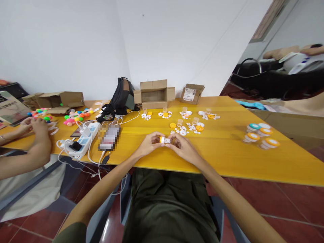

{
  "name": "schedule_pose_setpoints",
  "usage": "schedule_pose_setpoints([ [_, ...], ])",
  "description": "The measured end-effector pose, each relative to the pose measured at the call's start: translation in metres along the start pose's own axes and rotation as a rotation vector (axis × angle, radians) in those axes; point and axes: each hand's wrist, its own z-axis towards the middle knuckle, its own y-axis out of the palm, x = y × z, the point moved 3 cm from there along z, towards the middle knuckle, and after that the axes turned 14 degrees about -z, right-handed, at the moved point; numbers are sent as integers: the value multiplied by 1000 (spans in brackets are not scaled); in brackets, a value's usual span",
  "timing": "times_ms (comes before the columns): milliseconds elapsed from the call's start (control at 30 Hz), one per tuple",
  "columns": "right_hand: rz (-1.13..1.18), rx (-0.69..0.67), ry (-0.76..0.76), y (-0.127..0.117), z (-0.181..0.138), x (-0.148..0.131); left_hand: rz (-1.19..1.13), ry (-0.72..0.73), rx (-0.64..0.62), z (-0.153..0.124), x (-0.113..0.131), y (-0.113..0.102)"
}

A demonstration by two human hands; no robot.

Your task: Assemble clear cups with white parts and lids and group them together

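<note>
Between my two hands, just above the table's front edge, lies a small clear jar [166,140] on its side. Its orange-and-white lid points left, and white pieces with dark spots show through the wall. My left hand [151,143] is closed around the lid end. Fingers of my right hand [182,145] grip the other end. Beyond my hands are small piles of white discs [182,132], orange rings [199,128] and clear cups [180,122]. Several filled jars with orange, white and teal lids [270,142] stand together on the right.
To my left are a power strip [87,140] with cables and a phone [110,137]. A black backpack [121,98], an open cardboard box [154,98] and a smaller box [191,94] line the wall. Another person's hands [37,128] are at colourful balls on the far left.
</note>
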Motion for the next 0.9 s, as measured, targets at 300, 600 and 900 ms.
schedule_pose_setpoints([
  [300,-12,-5,21,0,0,1,-7,5,8,1,-2,0],
  [600,-41,-5,29,-2,0,-1,-13,6,21,1,-1,0],
  [900,-67,-2,9,-2,1,-2,11,14,27,1,1,-1],
])
